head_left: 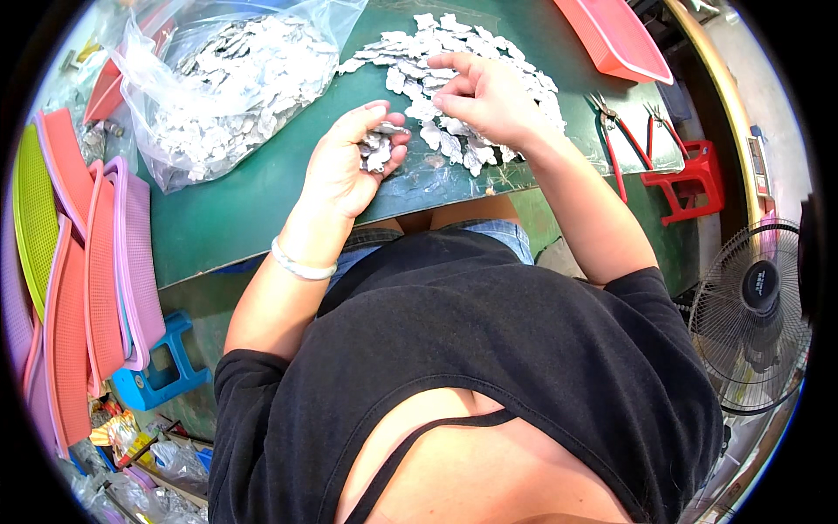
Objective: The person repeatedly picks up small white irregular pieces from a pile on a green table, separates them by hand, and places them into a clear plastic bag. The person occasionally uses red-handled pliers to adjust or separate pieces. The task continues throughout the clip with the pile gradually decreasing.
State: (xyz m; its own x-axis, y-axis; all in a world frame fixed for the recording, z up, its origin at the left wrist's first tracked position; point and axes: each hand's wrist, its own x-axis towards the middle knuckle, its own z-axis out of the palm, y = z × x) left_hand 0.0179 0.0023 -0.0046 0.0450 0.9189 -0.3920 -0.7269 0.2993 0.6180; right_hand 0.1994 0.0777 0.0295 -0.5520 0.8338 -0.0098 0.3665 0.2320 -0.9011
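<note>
My left hand (356, 162) is curled around several small silvery metal pieces (377, 148), just above the table's near edge. Over the right side of a loose pile of the same flat, wavy-edged metal pieces (419, 52) hovers my right hand (493, 98). Its index finger reaches left, with the thumb apart from it; I see nothing between them. A clear plastic bag (161, 162), open and full of more such pieces, lies to the left of the pile.
The green table (236, 223) bears everything. A pink basket (611, 39) sits at the far right, near red-handled pliers (611, 144) and a second pair (668, 127). Stacked coloured baskets (74, 297) stand left, by a blue stool (166, 367). A red stool (698, 183) and fan (755, 314) are right.
</note>
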